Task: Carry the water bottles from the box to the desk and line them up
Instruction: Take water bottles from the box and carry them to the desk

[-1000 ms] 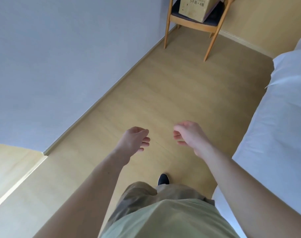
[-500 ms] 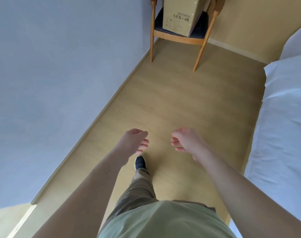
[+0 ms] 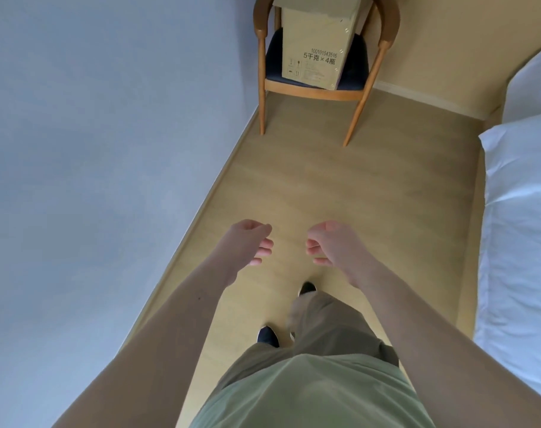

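- Fingers (image 3: 264, 244) of the left hand (image 3: 247, 242) hang loosely curled with nothing in them; the thumb lies along the top of the hand, its tip toward the other hand.
- Fingers (image 3: 314, 244) of the right hand (image 3: 334, 244) are loosely curled in the same way and hold nothing.
- Both hands are held out in front of the body over the floor, near each other but apart, their curled fingertips facing one another.
- Both forearms are bare and reach in from the lower corners of the view.
- Far ahead, a cardboard box (image 3: 317, 44) stands on the dark seat cushion of a wooden armchair (image 3: 312, 92); printed characters and a row of digits mark its front face.
- What the box holds cannot be told from this angle.
- The armchair stands in the corner where the grey-blue wall (image 3: 93, 149) on the left meets a tan wall behind it.
- A light wood floor (image 3: 325, 186) runs between the hands and the chair.
- A bed with white bedding (image 3: 522, 227) runs along the right side, well apart from the hands.
- Below the hands, two dark shoes (image 3: 267, 336) show on the floor, one ahead of the other, under olive trousers (image 3: 318, 322) and a pale green shirt (image 3: 312, 396).
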A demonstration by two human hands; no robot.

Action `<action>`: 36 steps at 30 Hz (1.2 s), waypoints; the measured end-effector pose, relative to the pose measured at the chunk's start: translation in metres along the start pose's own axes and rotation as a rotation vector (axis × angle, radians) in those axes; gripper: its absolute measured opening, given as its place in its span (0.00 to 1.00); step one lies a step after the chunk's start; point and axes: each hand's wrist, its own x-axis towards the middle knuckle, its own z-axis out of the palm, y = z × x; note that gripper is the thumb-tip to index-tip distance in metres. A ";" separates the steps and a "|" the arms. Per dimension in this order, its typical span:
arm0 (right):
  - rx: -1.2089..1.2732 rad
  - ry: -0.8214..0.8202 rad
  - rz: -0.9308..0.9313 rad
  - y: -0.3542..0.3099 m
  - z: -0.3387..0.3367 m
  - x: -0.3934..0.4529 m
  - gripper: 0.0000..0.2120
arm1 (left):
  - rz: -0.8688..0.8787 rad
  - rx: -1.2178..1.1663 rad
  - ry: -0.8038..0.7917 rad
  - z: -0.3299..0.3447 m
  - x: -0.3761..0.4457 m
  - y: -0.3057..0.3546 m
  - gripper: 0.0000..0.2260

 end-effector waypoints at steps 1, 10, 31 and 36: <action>0.012 0.001 0.000 -0.008 -0.002 0.010 0.04 | -0.001 0.002 -0.004 -0.001 0.011 0.010 0.09; 0.038 0.000 0.019 -0.103 -0.046 0.129 0.05 | -0.021 0.036 0.002 0.003 0.118 0.117 0.09; 0.105 0.094 -0.035 -0.313 -0.170 0.381 0.09 | 0.043 0.092 -0.040 0.010 0.354 0.406 0.09; 0.122 0.146 -0.018 -0.371 -0.166 0.430 0.07 | 0.071 0.148 -0.093 -0.011 0.410 0.467 0.10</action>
